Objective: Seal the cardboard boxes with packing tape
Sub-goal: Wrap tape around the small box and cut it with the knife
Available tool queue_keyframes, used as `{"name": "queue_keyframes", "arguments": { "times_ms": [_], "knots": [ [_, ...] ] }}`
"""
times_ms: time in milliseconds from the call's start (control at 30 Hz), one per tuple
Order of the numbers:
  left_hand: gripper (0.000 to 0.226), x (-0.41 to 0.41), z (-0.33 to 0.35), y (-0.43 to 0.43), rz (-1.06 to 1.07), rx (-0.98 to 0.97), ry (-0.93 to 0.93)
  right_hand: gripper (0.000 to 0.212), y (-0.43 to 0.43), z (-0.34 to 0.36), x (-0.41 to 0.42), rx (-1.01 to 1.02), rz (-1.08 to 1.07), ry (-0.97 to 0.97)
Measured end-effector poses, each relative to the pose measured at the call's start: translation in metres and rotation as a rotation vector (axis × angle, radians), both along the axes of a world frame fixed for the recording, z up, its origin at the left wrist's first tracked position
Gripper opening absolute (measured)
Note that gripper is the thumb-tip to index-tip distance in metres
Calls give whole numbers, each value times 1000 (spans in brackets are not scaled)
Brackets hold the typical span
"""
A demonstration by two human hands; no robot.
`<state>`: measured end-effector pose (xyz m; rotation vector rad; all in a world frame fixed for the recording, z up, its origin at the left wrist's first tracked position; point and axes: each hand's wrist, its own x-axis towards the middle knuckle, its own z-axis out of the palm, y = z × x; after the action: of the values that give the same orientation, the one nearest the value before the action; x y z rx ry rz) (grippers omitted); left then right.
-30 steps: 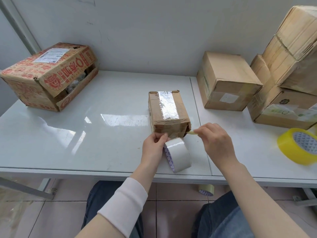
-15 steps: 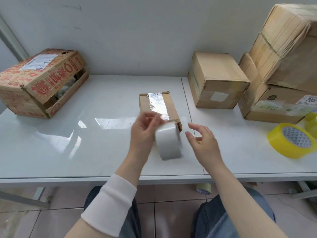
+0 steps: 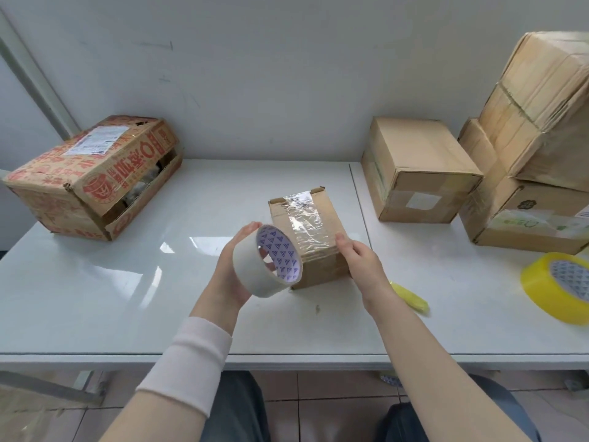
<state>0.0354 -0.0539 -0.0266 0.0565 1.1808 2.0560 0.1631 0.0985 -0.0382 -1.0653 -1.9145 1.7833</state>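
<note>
- At far left on the glossy white table (image 3: 111,298), we find a red-printed cardboard box (image 3: 92,173) with a gaping side; we judge it still unsealed.
- Our left hand (image 3: 234,279) grips a white roll of packing tape (image 3: 255,269), held above the table.
- Just beside it, the small brown cardboard box (image 3: 314,247) carries a clear strip along its top. Our right hand (image 3: 358,261) presses its near edge and holds nothing.
- Rightward, plain brown boxes (image 3: 420,173) stand by the pale wall (image 3: 287,74), with a yellow tape roll (image 3: 557,285) nearer us. We cannot tell how well they are sealed.
</note>
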Motion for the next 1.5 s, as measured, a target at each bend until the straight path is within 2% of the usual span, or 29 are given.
{"name": "queue_keyframes", "arguments": {
  "times_ms": [133,233,333,433,533,767,800,867,933,1000,1067,1167,1300,1333,1433,1500],
  "knots": [
    [15,9,-11,1,-51,-134,18,56,-3,15,3,157,-51,89],
    [14,17,-13,-6,-95,-49,-7,58,-5,24,9,441,-63,71],
    [22,17,-12,-17,-62,-87,107,65,-12,30,17,765,-25,12],
    [16,13,-4,-30,42,-78,149,71,-28,26,23,1111,50,-89],
    [13,10,5,-40,107,-92,201,71,-45,18,27,1221,44,-174],
    [12,20,22,-39,168,-72,253,86,-60,34,32,1179,165,-307],
    [13,22,28,-37,167,-71,284,88,-59,37,35,1144,177,-287],
    [14,29,41,-32,179,-51,358,89,-59,47,42,995,168,-92],
    [13,38,57,-25,206,-5,397,80,-64,57,50,813,172,173],
    [11,49,71,-15,214,63,401,60,-76,66,56,790,251,293],
    [10,60,83,-5,187,100,417,43,-85,66,58,780,307,303],
    [11,66,96,1,188,69,560,20,-86,72,65,568,261,301],
    [20,63,113,-1,203,-16,858,6,-78,79,82,628,168,354],
    [21,62,117,-1,216,-11,895,2,-79,79,84,623,154,348],
    [17,61,129,0,211,-30,1008,20,-84,78,89,493,80,329],
    [16,56,132,4,177,-16,998,26,-84,81,87,440,68,333]
  ]
}}
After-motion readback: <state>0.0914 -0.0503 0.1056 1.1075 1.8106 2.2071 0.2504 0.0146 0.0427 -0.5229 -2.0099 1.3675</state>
